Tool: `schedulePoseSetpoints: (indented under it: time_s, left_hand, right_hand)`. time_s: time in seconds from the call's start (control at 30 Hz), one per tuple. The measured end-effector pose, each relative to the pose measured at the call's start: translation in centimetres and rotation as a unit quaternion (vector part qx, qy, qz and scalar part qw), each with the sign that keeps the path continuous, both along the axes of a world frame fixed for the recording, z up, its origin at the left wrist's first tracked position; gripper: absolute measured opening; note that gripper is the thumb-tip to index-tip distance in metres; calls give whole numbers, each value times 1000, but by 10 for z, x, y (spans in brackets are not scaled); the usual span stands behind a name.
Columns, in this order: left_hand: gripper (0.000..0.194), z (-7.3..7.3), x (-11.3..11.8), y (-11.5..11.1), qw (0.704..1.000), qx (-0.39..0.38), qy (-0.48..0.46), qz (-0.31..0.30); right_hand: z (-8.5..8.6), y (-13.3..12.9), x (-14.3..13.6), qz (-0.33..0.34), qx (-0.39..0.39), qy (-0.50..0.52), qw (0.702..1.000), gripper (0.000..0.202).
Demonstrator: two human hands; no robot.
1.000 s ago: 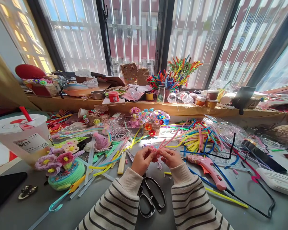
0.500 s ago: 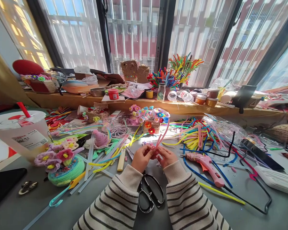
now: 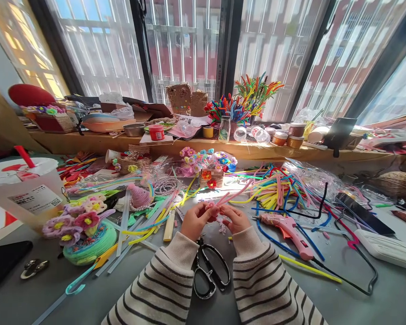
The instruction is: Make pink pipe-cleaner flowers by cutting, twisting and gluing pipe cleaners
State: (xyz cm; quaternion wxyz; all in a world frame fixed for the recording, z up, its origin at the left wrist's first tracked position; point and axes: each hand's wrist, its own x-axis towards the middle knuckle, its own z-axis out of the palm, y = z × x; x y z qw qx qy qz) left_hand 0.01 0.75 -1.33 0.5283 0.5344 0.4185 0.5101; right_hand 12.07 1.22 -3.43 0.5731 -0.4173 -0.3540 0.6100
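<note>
A pink pipe cleaner (image 3: 235, 193) is pinched between both my hands above the middle of the table, its loose ends slanting up to the right. My left hand (image 3: 196, 220) is closed with thumb and fingertips on the pink piece. From the other side my right hand (image 3: 236, 218) grips it too, fingertips close to the left ones. What shape the held part has is mostly hidden by the fingers. Below my wrists lie black-handled scissors (image 3: 211, 271), blades partly covered by my left hand. Pink scraps (image 3: 222, 225) lie on the table just behind the hands.
To the right lie a pink hot glue gun (image 3: 287, 230) with its black cord and a heap of coloured pipe cleaners (image 3: 274, 194). Left stand a flowered green cushion-like piece (image 3: 91, 243), clear glue sticks (image 3: 123, 225) and a drink cup (image 3: 34, 194). A flower-filled box (image 3: 211, 174) stands behind.
The pink pipe cleaner's loose ends have swung from nearly upright down to the right. Both hands stay together, still pinching. The view has shifted slightly.
</note>
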Motion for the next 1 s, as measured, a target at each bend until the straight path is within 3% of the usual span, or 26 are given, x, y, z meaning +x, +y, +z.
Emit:
schedulePoseSetpoints:
  time_s: [0.2,0.43,0.6,0.8,1.0]
  left_hand:
    - [19,2,-2,1,999,-15,26,-30]
    - [21,3,1,-3,997,-32,49,-43]
    - [19,-1,1,1,995,-76,-53,-19]
    - [24,3,-2,2,967,-132,-211,51]
    - [25,8,-3,0,953,-147,-256,69]
  right_hand:
    - [11,-5,7,13,34,-13,999,16]
    - [7,-6,4,63,93,37,993,18]
    - [5,-4,2,32,106,54,992,15]
    - [14,-7,0,8,79,91,993,17]
    - [17,-7,3,-52,57,124,989,16]
